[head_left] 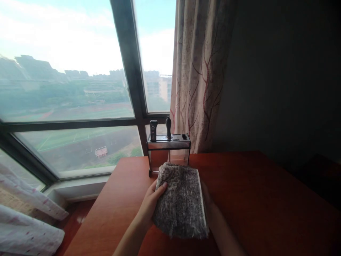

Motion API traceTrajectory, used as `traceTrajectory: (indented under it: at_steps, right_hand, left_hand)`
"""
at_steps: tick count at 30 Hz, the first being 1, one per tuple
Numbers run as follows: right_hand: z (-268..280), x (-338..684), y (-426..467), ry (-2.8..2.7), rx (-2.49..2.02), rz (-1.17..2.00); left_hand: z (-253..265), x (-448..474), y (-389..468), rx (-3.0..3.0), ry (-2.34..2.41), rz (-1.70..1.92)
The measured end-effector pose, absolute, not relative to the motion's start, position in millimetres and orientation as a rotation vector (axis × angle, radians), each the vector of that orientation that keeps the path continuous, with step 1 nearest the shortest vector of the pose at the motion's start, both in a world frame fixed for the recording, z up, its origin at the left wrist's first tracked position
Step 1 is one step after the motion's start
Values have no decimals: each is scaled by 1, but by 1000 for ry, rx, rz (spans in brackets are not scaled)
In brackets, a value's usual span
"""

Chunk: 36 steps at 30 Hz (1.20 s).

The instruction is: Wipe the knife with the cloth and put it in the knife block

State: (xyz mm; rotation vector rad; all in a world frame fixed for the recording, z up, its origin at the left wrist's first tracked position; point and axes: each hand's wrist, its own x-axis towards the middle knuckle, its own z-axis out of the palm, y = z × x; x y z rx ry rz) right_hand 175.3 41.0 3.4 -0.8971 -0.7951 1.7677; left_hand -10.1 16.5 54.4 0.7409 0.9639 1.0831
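A folded grey cloth (181, 201), coarse and fuzzy in texture, is held up between both hands over the near half of the red-brown table (266, 199), toward its left edge. The cloth is held nearly flat-faced to the camera, tilted slightly back, its upper edge overlapping the lower front of the knife holder (168, 153) as seen from here; whether the two are touching cannot be told.

The left hand (151, 204) grips the cloth's left edge, thumb laid over the front face, remaining fingers behind and out of sight. The hand is narrowly closed on the fabric. The right hand (209, 202) is largely hidden behind the cloth's right edge; only a strip of it and the forearm show. It appears to support that side, but how far its fingers are closed cannot be told.

The knife holder, clear-walled with a metal top, stands near the far left corner of the table, by the window (80, 89). Two dark handles (161, 129) rise from its slots. A patterned curtain (199, 71) hangs behind it.
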Motion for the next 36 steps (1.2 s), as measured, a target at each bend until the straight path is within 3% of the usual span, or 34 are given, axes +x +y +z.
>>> traceTrajectory:
  at_steps: [5, 16, 21, 26, 29, 36]
  right_hand:
    - [7, 180, 41, -709, -875, 1867]
    - [5, 201, 47, -800, -1038, 1573]
    - [-9, 231, 55, -964, -1187, 1414]
    - [-30, 247, 62, -1216, -1571, 676]
    - [-22, 239, 57, -1400, -1506, 317]
    - [-15, 201, 27, -1843, -1382, 449]
  left_hand:
    - [41, -15, 19, 616, 1013, 1121]
    - [23, -10, 14, 546, 900, 1027]
    - [-2, -3, 16, 997, 1126, 1010]
    - [-6, -6, 13, 1738, 1451, 1096]
    - [2, -3, 11, 2008, 1480, 1030]
    - [4, 7, 12, 2397, 1429, 663]
